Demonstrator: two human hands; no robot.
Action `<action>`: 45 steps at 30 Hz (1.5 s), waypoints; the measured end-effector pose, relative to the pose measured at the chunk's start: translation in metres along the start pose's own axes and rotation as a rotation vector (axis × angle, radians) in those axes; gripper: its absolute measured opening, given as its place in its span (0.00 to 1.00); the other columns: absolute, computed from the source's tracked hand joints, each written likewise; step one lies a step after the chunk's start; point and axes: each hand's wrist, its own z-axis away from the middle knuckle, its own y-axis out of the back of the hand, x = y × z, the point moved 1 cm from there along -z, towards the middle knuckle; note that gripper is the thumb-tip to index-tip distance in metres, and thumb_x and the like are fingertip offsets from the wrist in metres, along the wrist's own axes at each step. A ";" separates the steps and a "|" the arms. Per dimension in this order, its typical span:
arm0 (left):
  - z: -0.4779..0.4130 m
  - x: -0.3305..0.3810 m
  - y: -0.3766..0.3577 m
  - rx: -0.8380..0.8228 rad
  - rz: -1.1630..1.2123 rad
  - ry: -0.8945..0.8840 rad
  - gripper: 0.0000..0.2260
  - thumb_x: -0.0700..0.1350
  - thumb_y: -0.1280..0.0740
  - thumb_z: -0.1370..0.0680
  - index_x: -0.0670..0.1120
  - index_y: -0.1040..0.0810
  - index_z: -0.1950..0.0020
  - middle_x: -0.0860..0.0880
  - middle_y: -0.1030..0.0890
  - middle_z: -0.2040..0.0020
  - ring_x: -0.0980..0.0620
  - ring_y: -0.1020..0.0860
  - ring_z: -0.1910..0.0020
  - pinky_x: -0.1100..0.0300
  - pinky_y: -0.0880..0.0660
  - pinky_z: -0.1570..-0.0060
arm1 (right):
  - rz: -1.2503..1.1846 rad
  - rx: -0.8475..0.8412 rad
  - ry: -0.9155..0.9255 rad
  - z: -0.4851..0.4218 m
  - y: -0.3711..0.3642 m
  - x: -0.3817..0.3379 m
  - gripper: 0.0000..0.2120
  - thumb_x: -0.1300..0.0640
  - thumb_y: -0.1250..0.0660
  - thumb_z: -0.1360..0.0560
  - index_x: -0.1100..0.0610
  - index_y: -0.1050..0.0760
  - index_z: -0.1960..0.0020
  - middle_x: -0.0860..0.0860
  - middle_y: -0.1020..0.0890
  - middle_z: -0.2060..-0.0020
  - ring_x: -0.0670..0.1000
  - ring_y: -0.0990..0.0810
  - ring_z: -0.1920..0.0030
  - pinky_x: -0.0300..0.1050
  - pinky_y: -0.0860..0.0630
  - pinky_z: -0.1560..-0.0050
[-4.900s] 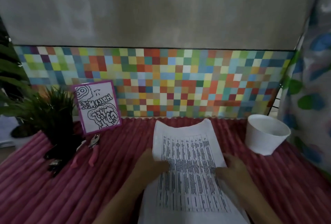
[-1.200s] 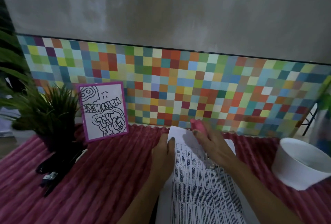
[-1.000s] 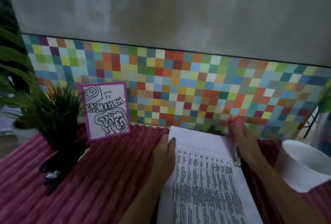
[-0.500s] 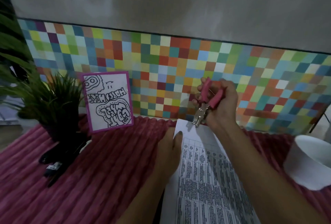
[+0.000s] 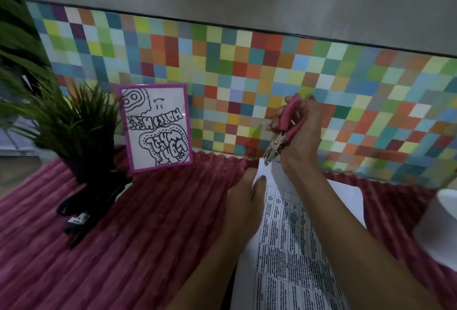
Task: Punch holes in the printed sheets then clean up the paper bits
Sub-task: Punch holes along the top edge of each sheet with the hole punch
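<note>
One head-worn view is given, looking down at a bench (image 5: 123, 247) covered in ribbed pink fabric, with a wall of coloured squares behind. A stack of printed sheets (image 5: 289, 247) is seen lying on the bench, running from the near edge toward the wall. The left hand (image 5: 243, 200) is laid flat along the left edge of the sheets, pressing them down, fingers extended rather than closed on anything. The right hand (image 5: 300, 134) is closed around the pink handles of a plier-type hole punch (image 5: 282, 134), whose metal nose is brought to the far left corner of the sheets; whether paper is already between its jaws cannot be told. For a clean hole, the corner should probably be fed fully into the jaws, the stack kept squared, and the handles squeezed firmly once. A white cup (image 5: 440, 230) is seen at the right edge, near the sheets, likely for the paper bits.
</note>
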 end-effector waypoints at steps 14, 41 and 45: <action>-0.001 -0.001 0.000 -0.003 0.038 0.005 0.07 0.40 0.40 0.18 0.46 0.23 0.47 0.46 0.29 0.70 0.59 0.31 0.71 0.58 0.31 0.68 | 0.013 -0.048 -0.150 -0.006 0.002 -0.010 0.20 0.46 0.44 0.20 0.63 0.25 0.50 0.55 0.24 0.69 0.52 0.27 0.73 0.44 0.26 0.68; -0.003 0.001 0.000 -0.022 0.108 0.039 0.10 0.39 0.41 0.19 0.49 0.22 0.45 0.51 0.17 0.57 0.55 0.20 0.58 0.60 0.26 0.56 | -0.066 0.049 -0.312 -0.020 0.020 -0.009 0.21 0.71 0.35 0.26 0.56 0.29 0.36 0.56 0.21 0.62 0.54 0.21 0.64 0.46 0.21 0.62; -0.003 0.000 -0.001 -0.027 0.101 0.063 0.09 0.39 0.41 0.19 0.49 0.22 0.46 0.51 0.19 0.60 0.56 0.22 0.62 0.59 0.26 0.58 | -0.109 0.004 -0.253 -0.016 0.014 -0.015 0.13 0.68 0.37 0.23 0.58 0.28 0.41 0.57 0.27 0.67 0.56 0.24 0.66 0.47 0.25 0.65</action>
